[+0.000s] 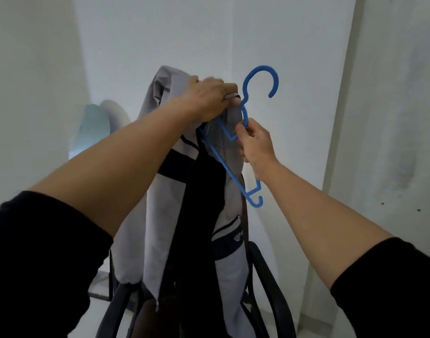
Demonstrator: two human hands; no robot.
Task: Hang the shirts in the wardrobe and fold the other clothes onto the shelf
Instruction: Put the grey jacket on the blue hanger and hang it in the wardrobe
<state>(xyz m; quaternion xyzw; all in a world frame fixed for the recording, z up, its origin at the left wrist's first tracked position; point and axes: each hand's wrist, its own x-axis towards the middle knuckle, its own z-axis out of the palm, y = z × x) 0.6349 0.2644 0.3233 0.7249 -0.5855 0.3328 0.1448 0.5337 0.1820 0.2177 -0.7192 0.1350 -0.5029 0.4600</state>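
White walls behind; left hand (210,98) gripping grey jacket (160,191) collar; right hand (254,142) pinching blue hanger (233,152). Mid-hanging; next likely: feed hanger arm into shoulder.

Plain room of a home, probably a bedroom corner.
Bare white walls (160,32) behind a black chair (262,276); clothes draped over that chair.

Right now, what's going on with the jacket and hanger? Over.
Left hand grips grey jacket at the collar. Right hand pinches blue hanger, partly inside the garment. Black chair below; nothing blocking.
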